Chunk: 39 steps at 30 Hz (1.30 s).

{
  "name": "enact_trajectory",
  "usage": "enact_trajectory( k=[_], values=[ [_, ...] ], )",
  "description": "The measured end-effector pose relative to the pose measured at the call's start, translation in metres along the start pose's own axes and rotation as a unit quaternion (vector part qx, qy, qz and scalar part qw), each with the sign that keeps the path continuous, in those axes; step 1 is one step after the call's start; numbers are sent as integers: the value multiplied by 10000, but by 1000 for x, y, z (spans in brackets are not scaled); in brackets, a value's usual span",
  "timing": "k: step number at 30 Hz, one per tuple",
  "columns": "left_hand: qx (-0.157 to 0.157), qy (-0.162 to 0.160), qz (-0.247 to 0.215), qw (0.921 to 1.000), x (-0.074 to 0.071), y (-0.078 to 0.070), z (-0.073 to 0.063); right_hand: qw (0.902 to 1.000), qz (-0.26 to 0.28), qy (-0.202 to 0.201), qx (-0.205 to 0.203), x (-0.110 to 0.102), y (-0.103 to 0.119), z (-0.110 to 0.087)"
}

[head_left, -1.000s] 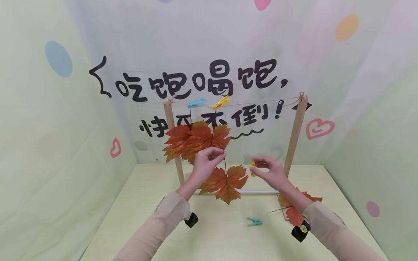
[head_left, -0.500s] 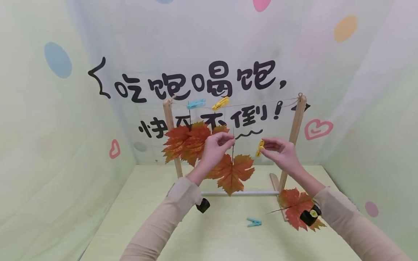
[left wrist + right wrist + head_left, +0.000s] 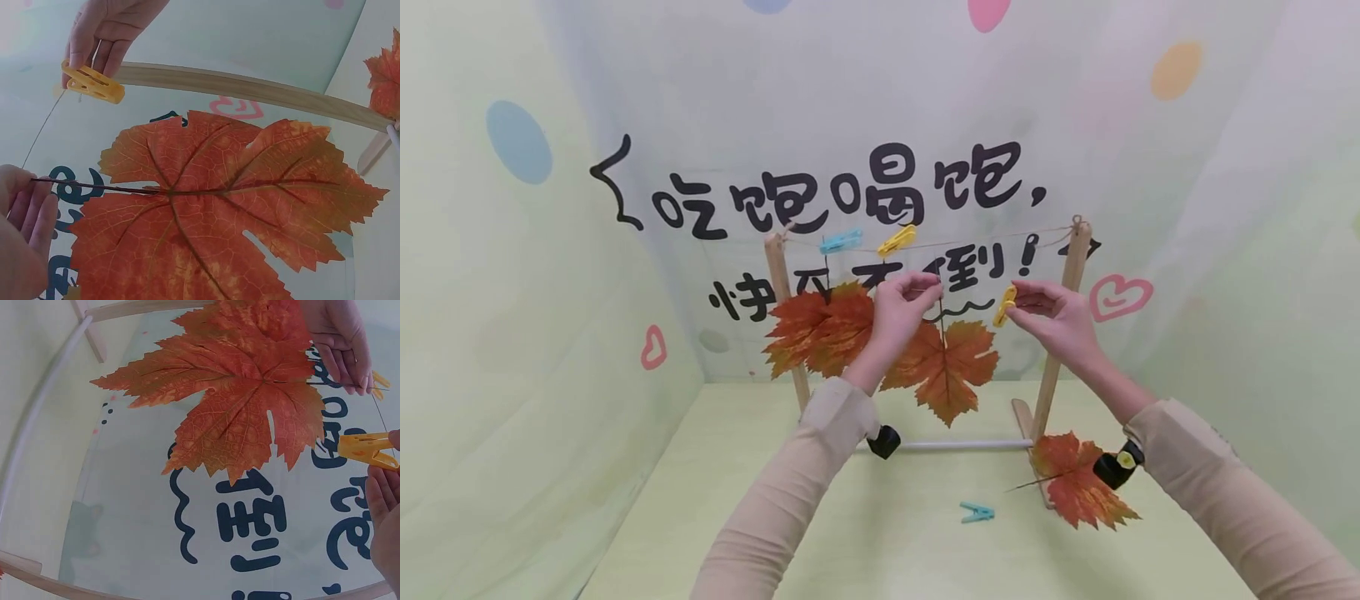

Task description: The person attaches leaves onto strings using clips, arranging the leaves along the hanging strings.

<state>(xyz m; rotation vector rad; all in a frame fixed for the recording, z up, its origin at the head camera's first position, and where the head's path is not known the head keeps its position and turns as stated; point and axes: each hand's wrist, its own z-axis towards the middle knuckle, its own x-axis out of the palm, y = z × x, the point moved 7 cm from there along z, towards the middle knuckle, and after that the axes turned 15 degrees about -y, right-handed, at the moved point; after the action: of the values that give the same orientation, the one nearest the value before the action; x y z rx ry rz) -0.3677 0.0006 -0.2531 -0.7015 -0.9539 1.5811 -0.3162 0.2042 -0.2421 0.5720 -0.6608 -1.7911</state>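
Note:
My left hand (image 3: 904,312) pinches the dark stem of an orange-red maple leaf (image 3: 951,371), which hangs below the fingers just under the string (image 3: 977,240). To its right, my right hand (image 3: 1060,321) holds a yellow clothespin (image 3: 1004,307) between thumb and fingertips. In the left wrist view, the stem runs from the pinching fingers to the broad leaf (image 3: 206,194), and the yellow clothespin (image 3: 94,83) is above it. A blue clothespin (image 3: 841,241) and another yellow clothespin (image 3: 897,241) grip the string at left, with leaves (image 3: 816,329) hanging from them.
Two wooden posts (image 3: 1060,333) carry the string, joined low by a white rod (image 3: 962,445). On the table (image 3: 760,533) lie a blue clothespin (image 3: 977,512) and, by the right post's foot, another maple leaf (image 3: 1082,483). A printed cloth (image 3: 820,100) hangs behind.
Both hands have risen toward the string and shifted right, the left lifting the leaf by its stem and the right carrying the yellow clothespin. The camera view has shifted slightly.

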Motion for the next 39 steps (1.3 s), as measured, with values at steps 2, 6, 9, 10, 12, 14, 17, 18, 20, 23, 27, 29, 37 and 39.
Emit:
enact_trajectory(
  k=[2,6,9,10,12,14,17,18,20,23,27,29,37,39],
  values=[
    [-73,-115,-122,9998,1,0,4,10000,-52,58,-49,2,10,2],
    [-254,-261,-388,9986,3,1,11,9995,-248,143,-123,7,27,5],
    [-401,-347,-501,9973,5,3,14,9990,-375,179,-141,10,34,9],
    [-444,-373,-515,9970,6,4,14,9989,-397,187,-140,11,36,10],
    [-500,-413,-546,9964,7,5,16,9988,-415,186,-164,13,39,13],
    [-539,-448,-550,9960,8,7,18,9990,-384,165,-184,15,42,17],
    [-576,-482,-535,9957,9,9,21,9993,-274,127,-218,17,46,23],
    [-598,-488,-532,9956,10,9,21,9994,-242,111,-232,18,47,25],
    [-626,-483,-546,9954,11,9,23,9995,-173,89,-253,19,48,29],
    [-625,-465,-579,9953,13,10,25,9997,-59,67,-211,20,47,36],
    [-553,-462,-453,9964,15,12,26,10000,80,-6,-39,24,37,47],
    [-498,-480,-365,9969,15,12,26,9999,144,-60,43,27,32,52],
    [-413,-556,-337,9970,15,17,26,9976,489,-384,291,34,30,65],
    [-422,-543,-346,9970,16,17,26,9962,626,-482,357,35,29,67]
  ],
)
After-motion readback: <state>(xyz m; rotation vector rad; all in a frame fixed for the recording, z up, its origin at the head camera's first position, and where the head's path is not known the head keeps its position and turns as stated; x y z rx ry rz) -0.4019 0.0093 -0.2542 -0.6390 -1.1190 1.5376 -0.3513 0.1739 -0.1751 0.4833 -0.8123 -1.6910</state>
